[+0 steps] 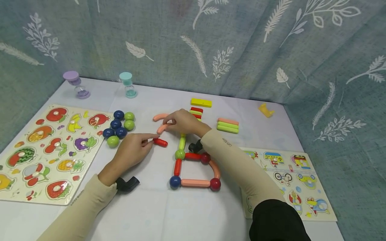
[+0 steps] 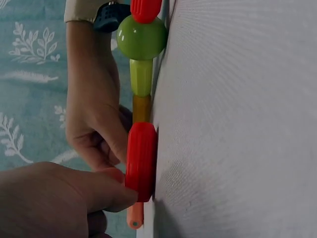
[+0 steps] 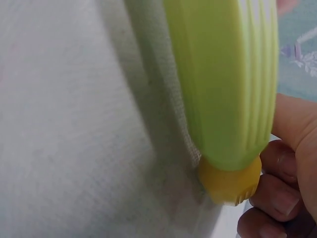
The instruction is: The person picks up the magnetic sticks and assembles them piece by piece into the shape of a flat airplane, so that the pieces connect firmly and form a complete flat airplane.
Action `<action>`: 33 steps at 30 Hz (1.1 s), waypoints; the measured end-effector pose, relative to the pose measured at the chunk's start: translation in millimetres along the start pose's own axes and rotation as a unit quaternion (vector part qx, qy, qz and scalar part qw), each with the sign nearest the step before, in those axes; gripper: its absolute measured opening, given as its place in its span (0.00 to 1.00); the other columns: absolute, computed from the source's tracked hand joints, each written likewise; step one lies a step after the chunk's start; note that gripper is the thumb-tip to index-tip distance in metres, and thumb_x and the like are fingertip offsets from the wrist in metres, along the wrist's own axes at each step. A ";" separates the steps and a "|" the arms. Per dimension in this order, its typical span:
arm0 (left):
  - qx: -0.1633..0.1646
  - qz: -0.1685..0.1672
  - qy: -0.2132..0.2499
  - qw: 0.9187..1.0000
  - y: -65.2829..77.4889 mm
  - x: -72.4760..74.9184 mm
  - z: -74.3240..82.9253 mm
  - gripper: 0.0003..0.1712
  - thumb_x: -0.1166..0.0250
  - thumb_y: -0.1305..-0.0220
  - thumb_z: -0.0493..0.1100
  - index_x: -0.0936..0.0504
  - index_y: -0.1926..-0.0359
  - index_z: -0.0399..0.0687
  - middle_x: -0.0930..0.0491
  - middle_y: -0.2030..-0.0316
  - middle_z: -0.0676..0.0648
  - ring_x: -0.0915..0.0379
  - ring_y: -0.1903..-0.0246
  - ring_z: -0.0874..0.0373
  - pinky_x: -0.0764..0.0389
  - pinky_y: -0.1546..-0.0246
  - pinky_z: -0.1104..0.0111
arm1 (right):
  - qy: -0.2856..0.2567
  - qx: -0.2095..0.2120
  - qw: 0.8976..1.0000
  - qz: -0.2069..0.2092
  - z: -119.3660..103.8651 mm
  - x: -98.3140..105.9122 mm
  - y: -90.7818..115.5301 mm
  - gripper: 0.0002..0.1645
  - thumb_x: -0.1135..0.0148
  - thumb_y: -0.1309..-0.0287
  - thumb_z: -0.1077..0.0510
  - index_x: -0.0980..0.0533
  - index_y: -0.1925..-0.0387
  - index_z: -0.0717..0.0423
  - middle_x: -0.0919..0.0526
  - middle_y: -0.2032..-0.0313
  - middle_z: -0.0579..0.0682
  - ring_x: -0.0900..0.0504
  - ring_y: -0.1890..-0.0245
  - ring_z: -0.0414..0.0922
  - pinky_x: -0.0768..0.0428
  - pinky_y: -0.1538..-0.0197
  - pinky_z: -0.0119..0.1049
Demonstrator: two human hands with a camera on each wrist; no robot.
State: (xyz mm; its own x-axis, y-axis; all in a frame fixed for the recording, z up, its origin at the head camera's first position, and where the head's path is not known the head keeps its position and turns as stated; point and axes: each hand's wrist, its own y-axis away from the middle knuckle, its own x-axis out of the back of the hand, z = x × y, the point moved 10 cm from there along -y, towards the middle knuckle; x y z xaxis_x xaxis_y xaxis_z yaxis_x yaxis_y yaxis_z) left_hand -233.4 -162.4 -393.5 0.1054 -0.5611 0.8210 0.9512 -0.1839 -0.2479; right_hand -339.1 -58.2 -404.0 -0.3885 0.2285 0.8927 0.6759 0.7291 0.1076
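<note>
My left hand [image 1: 132, 149] pinches the near end of a short red rod [image 1: 160, 142], which lies low at the table; the left wrist view shows my thumb against this rod [image 2: 141, 161]. Just beyond, my right hand [image 1: 184, 122] pinches a curved pink rod [image 1: 161, 129] between thumb and fingertips. Part of that rod is hidden by the fingers. Another curved pink rod [image 1: 159, 116] lies behind it. Below my right hand, a green rod [image 1: 182, 143] with a yellow piece [image 3: 230, 186] at its end joins a green ball [image 1: 180, 154] of a rod-and-ball figure.
Blue and green balls [image 1: 116, 124] cluster left, beside a fruit puzzle board [image 1: 99, 157]. Stacked rods [image 1: 227, 126] and a yellow bar [image 1: 201, 102] lie at the back. Two sand timers [image 1: 130, 90] stand far left. A vehicle puzzle board [image 1: 327, 201] lies right, partly under my sleeve.
</note>
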 end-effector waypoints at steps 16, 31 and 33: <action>-0.041 -0.038 0.051 0.997 -3.6 -21.9 13.9 0.10 0.28 0.49 0.52 0.22 0.72 0.60 0.31 0.80 0.55 0.37 0.78 0.61 0.36 0.76 0.67 | -0.010 0.004 1.000 -0.007 -2.3 -2.2 0.1 0.19 0.37 0.45 0.43 0.21 0.51 0.38 0.21 0.67 0.36 0.27 0.68 0.38 0.29 0.65 0.30; 0.068 0.070 -0.006 0.995 1.5 9.4 -12.5 0.18 0.30 0.49 0.58 0.19 0.72 0.49 0.35 0.88 0.52 0.39 0.85 0.57 0.42 0.83 0.64 | -0.006 -0.004 1.000 -0.007 -4.9 -1.5 1.8 0.18 0.36 0.45 0.44 0.21 0.52 0.38 0.22 0.69 0.37 0.28 0.69 0.39 0.29 0.65 0.31; 0.075 0.064 -0.004 0.995 2.0 8.0 -13.8 0.18 0.30 0.49 0.58 0.19 0.74 0.49 0.34 0.88 0.52 0.39 0.84 0.56 0.42 0.82 0.64 | -0.006 -0.003 1.000 -0.004 -4.6 -1.6 2.3 0.17 0.36 0.45 0.44 0.21 0.52 0.38 0.22 0.70 0.37 0.28 0.70 0.39 0.29 0.66 0.31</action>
State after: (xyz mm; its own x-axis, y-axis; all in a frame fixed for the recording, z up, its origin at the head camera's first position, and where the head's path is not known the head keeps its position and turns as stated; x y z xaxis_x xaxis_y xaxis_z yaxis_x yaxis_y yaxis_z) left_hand -234.6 -178.4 -394.5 0.2307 -0.5651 0.7921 0.9621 0.0111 -0.2723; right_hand -334.0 -59.8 -403.1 -0.4016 0.2311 0.8862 0.6760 0.7276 0.1166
